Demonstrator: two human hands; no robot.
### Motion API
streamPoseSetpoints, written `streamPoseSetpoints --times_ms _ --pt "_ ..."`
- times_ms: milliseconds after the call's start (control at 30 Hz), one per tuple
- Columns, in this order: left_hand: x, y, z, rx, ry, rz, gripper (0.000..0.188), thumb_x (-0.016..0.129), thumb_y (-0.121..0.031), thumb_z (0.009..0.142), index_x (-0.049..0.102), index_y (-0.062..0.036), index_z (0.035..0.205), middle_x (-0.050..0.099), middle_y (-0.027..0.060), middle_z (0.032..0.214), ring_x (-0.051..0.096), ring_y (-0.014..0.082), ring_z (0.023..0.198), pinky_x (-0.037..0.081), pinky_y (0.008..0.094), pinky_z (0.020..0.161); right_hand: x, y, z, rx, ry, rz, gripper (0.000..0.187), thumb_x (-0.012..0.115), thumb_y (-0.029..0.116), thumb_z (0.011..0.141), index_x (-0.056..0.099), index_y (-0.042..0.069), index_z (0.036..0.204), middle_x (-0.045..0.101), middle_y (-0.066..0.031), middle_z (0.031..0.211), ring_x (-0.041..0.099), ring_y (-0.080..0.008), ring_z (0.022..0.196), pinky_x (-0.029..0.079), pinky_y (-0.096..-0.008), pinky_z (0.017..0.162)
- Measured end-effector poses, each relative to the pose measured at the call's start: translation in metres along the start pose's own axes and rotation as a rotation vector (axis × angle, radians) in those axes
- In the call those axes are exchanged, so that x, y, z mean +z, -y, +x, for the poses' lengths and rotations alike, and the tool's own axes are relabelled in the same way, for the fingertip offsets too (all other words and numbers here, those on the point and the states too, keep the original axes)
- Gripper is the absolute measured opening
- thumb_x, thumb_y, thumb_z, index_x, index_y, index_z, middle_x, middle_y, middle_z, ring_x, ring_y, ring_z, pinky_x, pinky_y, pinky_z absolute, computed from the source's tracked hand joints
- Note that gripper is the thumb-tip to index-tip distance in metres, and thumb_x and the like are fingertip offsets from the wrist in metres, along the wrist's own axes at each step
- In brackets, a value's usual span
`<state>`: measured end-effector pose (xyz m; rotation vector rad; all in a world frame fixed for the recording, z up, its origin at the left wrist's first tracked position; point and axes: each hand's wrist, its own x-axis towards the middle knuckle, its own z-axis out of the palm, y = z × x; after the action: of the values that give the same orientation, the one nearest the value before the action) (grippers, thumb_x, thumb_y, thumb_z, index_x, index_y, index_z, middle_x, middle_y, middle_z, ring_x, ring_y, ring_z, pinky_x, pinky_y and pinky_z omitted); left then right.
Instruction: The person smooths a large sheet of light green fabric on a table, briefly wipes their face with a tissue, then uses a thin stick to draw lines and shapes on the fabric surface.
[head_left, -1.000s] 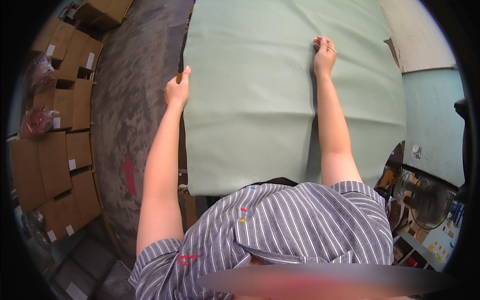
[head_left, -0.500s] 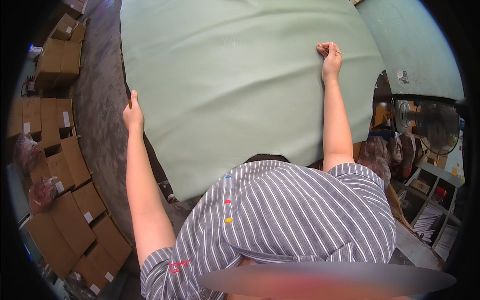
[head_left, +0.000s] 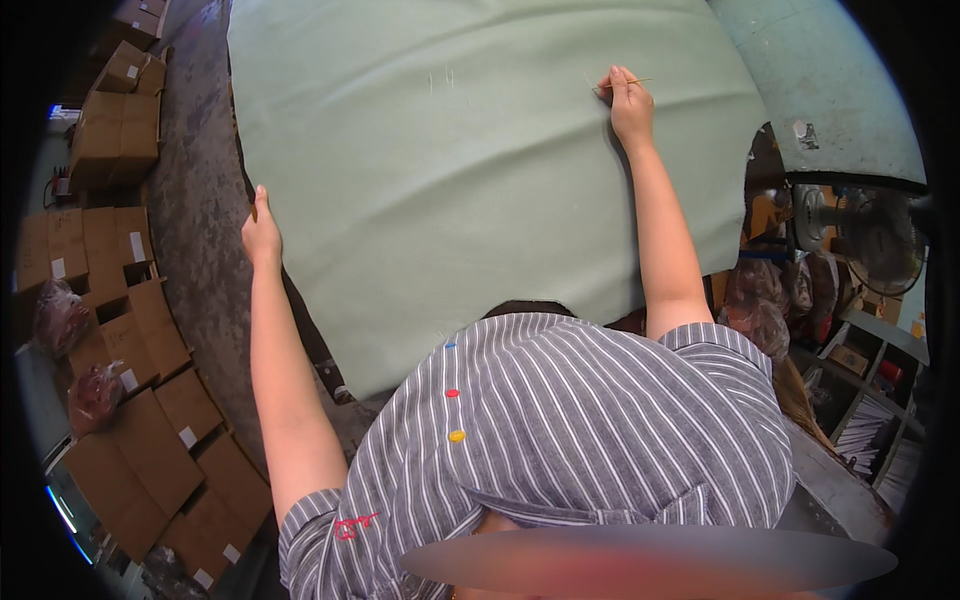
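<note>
A large pale green leather-like sheet [head_left: 430, 190] is spread out in front of me, slightly rippled, with a notch in its near edge. My right hand [head_left: 632, 108] pinches a thin pale pen-like stick [head_left: 638, 81] above the sheet's far right part, its tip at the surface. Faint light strokes [head_left: 441, 79] mark the sheet left of that hand. At the sheet's left edge, my left hand [head_left: 262, 238] grips the border, thumb upward and the other fingers mostly hidden. A small brown bit shows beside its thumb, too small to name.
Stacked cardboard boxes [head_left: 135, 450] and clear plastic bags [head_left: 95, 398] line the left side, beyond a strip of grey floor [head_left: 190, 170]. To the right are a pale blue-green surface [head_left: 830, 90], a fan [head_left: 882, 240], bagged goods [head_left: 757, 305] and a compartment shelf [head_left: 868, 385].
My right hand has moved left and slightly away from me across the sheet, still pinching the stick. My left hand stays at the left edge. The view has shifted slightly.
</note>
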<state>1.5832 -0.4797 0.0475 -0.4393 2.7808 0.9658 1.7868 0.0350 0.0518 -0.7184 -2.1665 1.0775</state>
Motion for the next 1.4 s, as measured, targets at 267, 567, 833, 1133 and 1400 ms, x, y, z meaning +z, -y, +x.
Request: streamPoseSetpoints --times_ms 267,567,833,1133,1400 --pt "-0.002 -0.002 0.000 -0.023 0.050 -0.034 0.093 0.047 -0.073 0.089 0.052 0.0049 0.138 0.048 0.0235 0.147 0.044 0.0354 0.137 0.034 0.0416 0.113 0.007 0.024 -0.018 0.106 -0.018 0.070 0.043 0.048 0.037 0.103 0.064 0.005 0.079 0.064 -0.0039 0.068 0.059 -0.0148 0.068 0.047 -0.0299 0.067" --pt "-0.002 -0.007 -0.006 -0.005 0.007 -0.026 0.084 0.045 -0.070 0.091 0.058 -0.0002 0.135 0.055 0.0214 0.141 0.049 0.0360 0.133 0.037 0.0419 0.110 0.025 0.037 -0.033 -0.023 0.006 -0.092 0.042 0.045 0.035 0.103 0.065 0.006 0.080 0.067 -0.0060 0.072 0.061 -0.0185 0.071 0.048 -0.0304 0.069" --pt "0.001 -0.001 0.000 -0.004 -0.007 -0.024 0.084 0.047 -0.071 0.090 0.059 0.0004 0.134 0.054 0.0225 0.141 0.048 0.0362 0.134 0.037 0.0425 0.110 0.025 0.036 -0.036 0.032 -0.052 0.141 0.037 0.045 0.033 0.105 0.067 0.004 0.097 0.071 -0.0046 0.085 0.065 -0.0132 0.085 0.049 -0.0290 0.075" --pt "0.003 0.001 0.007 -0.030 -0.028 0.027 0.086 0.048 -0.072 0.089 0.062 0.0026 0.129 0.056 0.0242 0.138 0.051 0.0370 0.130 0.039 0.0415 0.108 0.060 0.074 -0.104 -0.416 0.130 -0.444 0.038 0.051 0.026 0.102 0.052 0.017 0.139 0.053 -0.0054 0.146 0.042 -0.0292 0.140 0.028 -0.0452 0.117" --pt "0.001 0.020 0.000 0.217 -0.042 -0.053 0.095 0.052 -0.077 0.084 0.053 0.0002 0.138 0.056 0.0250 0.137 0.051 0.0380 0.131 0.038 0.0435 0.109 0.015 0.076 -0.172 -0.401 0.336 -0.333 0.036 0.052 0.026 0.101 0.055 0.015 0.136 0.054 -0.0048 0.145 0.049 -0.0301 0.134 0.030 -0.0443 0.115"
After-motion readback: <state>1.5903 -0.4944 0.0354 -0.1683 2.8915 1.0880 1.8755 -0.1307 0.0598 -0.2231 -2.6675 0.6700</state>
